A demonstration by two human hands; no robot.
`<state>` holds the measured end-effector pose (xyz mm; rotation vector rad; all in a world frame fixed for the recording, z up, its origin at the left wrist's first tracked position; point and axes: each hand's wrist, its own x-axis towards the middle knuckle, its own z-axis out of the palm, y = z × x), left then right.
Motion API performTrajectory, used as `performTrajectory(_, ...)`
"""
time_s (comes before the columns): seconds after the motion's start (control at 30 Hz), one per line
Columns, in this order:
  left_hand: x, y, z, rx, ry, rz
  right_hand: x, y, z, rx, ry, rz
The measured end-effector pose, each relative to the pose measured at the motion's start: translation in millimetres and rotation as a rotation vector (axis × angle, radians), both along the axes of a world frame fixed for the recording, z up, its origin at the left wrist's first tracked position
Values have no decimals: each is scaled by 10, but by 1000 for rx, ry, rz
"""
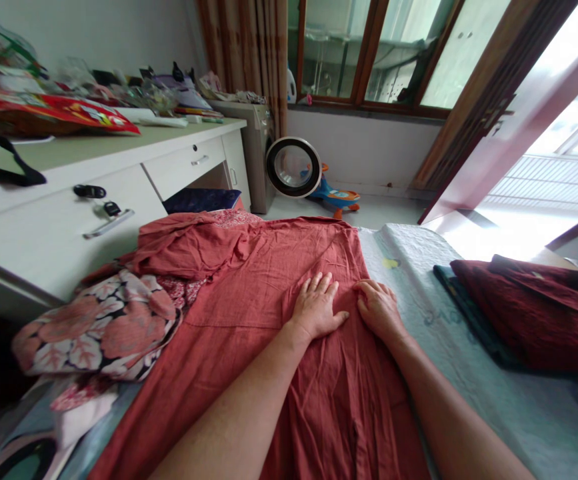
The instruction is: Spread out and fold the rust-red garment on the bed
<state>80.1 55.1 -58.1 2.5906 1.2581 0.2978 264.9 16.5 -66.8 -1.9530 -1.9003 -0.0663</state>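
Observation:
A rust-red garment [249,293] lies spread flat on a bed covered by a pale blue quilt [469,373]. My left hand [316,307] rests palm down on the cloth with its fingers spread. Close beside it, my right hand [379,308] presses on the garment near its right edge, fingers curled down onto the fabric. Neither hand lifts anything.
A floral cloth [103,327] is bunched at the left of the bed. Folded dark red clothes [533,313] are stacked at the right. A white desk [83,193] with drawers and clutter stands on the left. A round fan [293,167] and toy car [336,197] sit on the floor.

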Motion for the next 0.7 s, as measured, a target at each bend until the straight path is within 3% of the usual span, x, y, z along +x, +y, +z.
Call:
performTrajectory(0.27, -1, -1, -5, 4, 0, -2, 46, -1, -13, 33, 15, -44)
performTrajectory(0.43, -2, -1, 18, -5, 3, -2, 54, 1, 0, 85, 71, 118)
performTrajectory(0.6, -4, -4, 30, -11, 1, -4, 34, -8, 23, 156, 62, 159)
performTrajectory(0.7, -3, -6, 36, -13, -2, -4, 36, -9, 17, 95, 62, 214)
